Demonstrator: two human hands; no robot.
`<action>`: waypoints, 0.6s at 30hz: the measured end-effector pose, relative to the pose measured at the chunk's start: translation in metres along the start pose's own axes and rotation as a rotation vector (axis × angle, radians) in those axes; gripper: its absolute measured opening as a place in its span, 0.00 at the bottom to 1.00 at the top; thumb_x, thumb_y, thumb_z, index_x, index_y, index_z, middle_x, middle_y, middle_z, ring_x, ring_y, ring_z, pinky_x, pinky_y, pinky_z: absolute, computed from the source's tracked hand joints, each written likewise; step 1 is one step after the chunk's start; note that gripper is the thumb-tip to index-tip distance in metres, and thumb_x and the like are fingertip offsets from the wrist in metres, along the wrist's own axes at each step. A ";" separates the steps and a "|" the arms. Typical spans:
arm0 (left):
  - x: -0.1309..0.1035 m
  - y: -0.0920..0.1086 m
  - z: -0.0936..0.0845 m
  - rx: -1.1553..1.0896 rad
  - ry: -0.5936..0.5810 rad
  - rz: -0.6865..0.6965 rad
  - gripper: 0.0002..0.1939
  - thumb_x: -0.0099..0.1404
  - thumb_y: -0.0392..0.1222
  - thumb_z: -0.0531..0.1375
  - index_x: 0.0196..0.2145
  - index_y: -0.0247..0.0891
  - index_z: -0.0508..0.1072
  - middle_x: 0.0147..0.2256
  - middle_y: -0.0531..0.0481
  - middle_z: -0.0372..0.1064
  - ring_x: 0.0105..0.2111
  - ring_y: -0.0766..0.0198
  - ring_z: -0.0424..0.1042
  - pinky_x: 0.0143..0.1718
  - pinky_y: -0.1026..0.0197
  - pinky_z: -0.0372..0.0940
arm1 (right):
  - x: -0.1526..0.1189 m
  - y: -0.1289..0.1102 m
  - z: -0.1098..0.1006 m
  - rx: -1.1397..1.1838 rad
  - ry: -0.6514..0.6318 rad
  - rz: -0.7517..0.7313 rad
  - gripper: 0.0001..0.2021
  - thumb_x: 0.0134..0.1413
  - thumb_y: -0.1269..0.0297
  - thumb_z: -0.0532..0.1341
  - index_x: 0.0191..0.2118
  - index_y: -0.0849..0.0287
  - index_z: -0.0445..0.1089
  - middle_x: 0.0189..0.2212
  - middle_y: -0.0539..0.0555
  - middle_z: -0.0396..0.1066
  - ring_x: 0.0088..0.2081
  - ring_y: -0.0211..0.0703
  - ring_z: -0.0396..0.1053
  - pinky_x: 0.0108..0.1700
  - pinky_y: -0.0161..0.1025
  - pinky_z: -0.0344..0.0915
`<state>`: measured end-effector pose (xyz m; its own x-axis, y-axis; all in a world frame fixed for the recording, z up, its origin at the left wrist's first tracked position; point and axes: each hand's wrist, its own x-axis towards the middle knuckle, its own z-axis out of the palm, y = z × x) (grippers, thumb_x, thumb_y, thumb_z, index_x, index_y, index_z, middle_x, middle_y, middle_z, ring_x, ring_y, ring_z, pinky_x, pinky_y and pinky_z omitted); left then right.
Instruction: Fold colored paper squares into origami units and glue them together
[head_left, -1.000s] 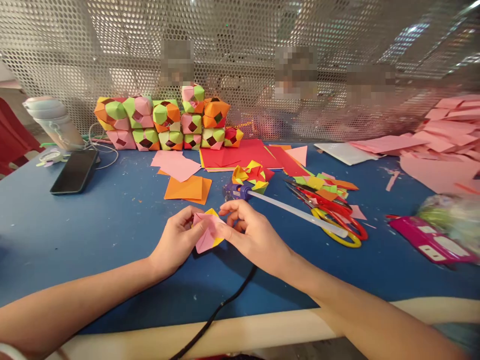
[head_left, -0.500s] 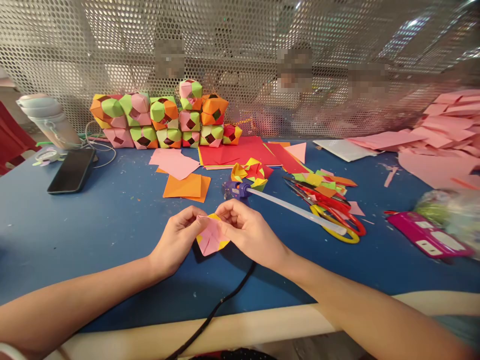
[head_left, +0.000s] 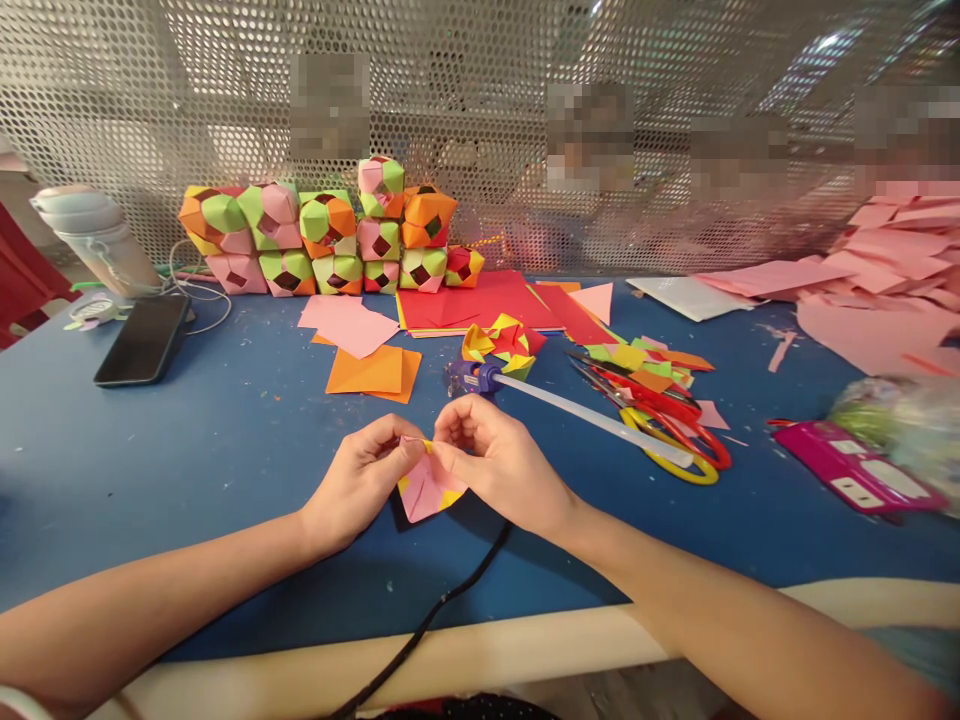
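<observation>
A small pink and yellow folded paper piece (head_left: 424,489) is held just above the blue table, one pointed end toward me. My left hand (head_left: 358,478) pinches its upper left edge between thumb and fingers. On the other side my right hand (head_left: 501,462) is closed on its upper right edge, the fingers curled behind. Both thumbs partly cover the paper. Beyond the hands lie a purple glue gun (head_left: 474,378) with a long glue stick (head_left: 600,418) and a red-yellow folded paper unit (head_left: 511,343).
Folded paper balls (head_left: 328,226) are stacked by the perforated metal screen. Orange squares (head_left: 367,371), red sheets (head_left: 480,302) and scissors (head_left: 675,425) lie on the table (head_left: 247,450). A phone (head_left: 144,340) and bottle (head_left: 97,240) stand left; a magenta power strip (head_left: 855,467) lies right. A black cord (head_left: 442,610) crosses the front edge.
The paper piece has turned slightly and shifted a little right and toward me. Both hands keep their hold, with small shifts of the fingers.
</observation>
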<state>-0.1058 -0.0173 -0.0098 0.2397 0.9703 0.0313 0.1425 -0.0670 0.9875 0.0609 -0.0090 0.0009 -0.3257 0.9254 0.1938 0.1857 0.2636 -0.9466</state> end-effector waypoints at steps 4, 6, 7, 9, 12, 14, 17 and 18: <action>0.000 -0.001 -0.001 -0.029 -0.047 0.003 0.10 0.62 0.45 0.56 0.30 0.35 0.69 0.28 0.52 0.67 0.30 0.66 0.64 0.34 0.65 0.60 | -0.002 0.005 0.004 0.041 0.050 -0.009 0.07 0.50 0.70 0.60 0.34 0.58 0.60 0.28 0.48 0.64 0.29 0.34 0.64 0.32 0.33 0.65; 0.000 -0.001 -0.001 -0.036 -0.070 0.008 0.09 0.62 0.45 0.57 0.32 0.35 0.70 0.29 0.52 0.68 0.30 0.66 0.65 0.34 0.65 0.61 | -0.003 0.007 0.004 0.018 0.070 -0.043 0.06 0.51 0.69 0.60 0.33 0.58 0.60 0.27 0.48 0.64 0.29 0.34 0.64 0.32 0.33 0.65; 0.001 -0.001 -0.001 -0.023 -0.073 0.015 0.09 0.62 0.45 0.58 0.33 0.35 0.70 0.30 0.52 0.68 0.31 0.66 0.66 0.34 0.65 0.61 | -0.003 0.008 0.004 0.002 0.079 -0.059 0.05 0.51 0.69 0.60 0.33 0.58 0.60 0.27 0.48 0.64 0.29 0.34 0.64 0.32 0.33 0.65; 0.001 -0.002 -0.001 0.029 -0.057 0.039 0.10 0.62 0.45 0.57 0.32 0.35 0.71 0.29 0.51 0.68 0.31 0.66 0.66 0.34 0.65 0.61 | -0.003 0.009 0.004 -0.022 0.084 -0.071 0.04 0.52 0.68 0.59 0.33 0.58 0.61 0.28 0.48 0.65 0.29 0.34 0.65 0.33 0.33 0.65; 0.001 -0.003 -0.002 0.085 -0.001 0.067 0.10 0.63 0.44 0.57 0.29 0.34 0.71 0.27 0.52 0.68 0.29 0.67 0.65 0.32 0.66 0.60 | -0.002 0.009 0.001 0.011 0.045 -0.039 0.03 0.53 0.68 0.59 0.34 0.59 0.63 0.29 0.49 0.66 0.30 0.34 0.66 0.34 0.33 0.66; 0.001 -0.003 -0.002 0.091 0.028 0.067 0.10 0.63 0.44 0.57 0.30 0.35 0.71 0.27 0.52 0.68 0.29 0.67 0.65 0.32 0.66 0.60 | -0.001 0.008 0.000 0.059 0.019 -0.015 0.05 0.53 0.67 0.59 0.36 0.59 0.63 0.31 0.50 0.68 0.33 0.35 0.67 0.37 0.34 0.67; 0.002 -0.004 -0.002 0.066 0.050 0.058 0.10 0.63 0.45 0.57 0.30 0.35 0.70 0.28 0.52 0.68 0.29 0.67 0.65 0.32 0.66 0.61 | 0.000 0.009 0.000 0.066 0.040 -0.008 0.07 0.53 0.67 0.59 0.39 0.60 0.63 0.35 0.52 0.69 0.36 0.36 0.68 0.40 0.35 0.68; 0.002 -0.004 -0.002 0.054 0.052 0.059 0.10 0.62 0.44 0.57 0.30 0.35 0.70 0.27 0.52 0.68 0.29 0.67 0.65 0.32 0.66 0.61 | 0.000 0.009 0.000 0.043 0.058 -0.014 0.08 0.52 0.67 0.59 0.39 0.60 0.63 0.34 0.52 0.69 0.35 0.36 0.68 0.39 0.35 0.68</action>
<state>-0.1076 -0.0148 -0.0135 0.1992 0.9750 0.0983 0.1817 -0.1353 0.9740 0.0625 -0.0063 -0.0073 -0.2735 0.9362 0.2209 0.1409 0.2662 -0.9536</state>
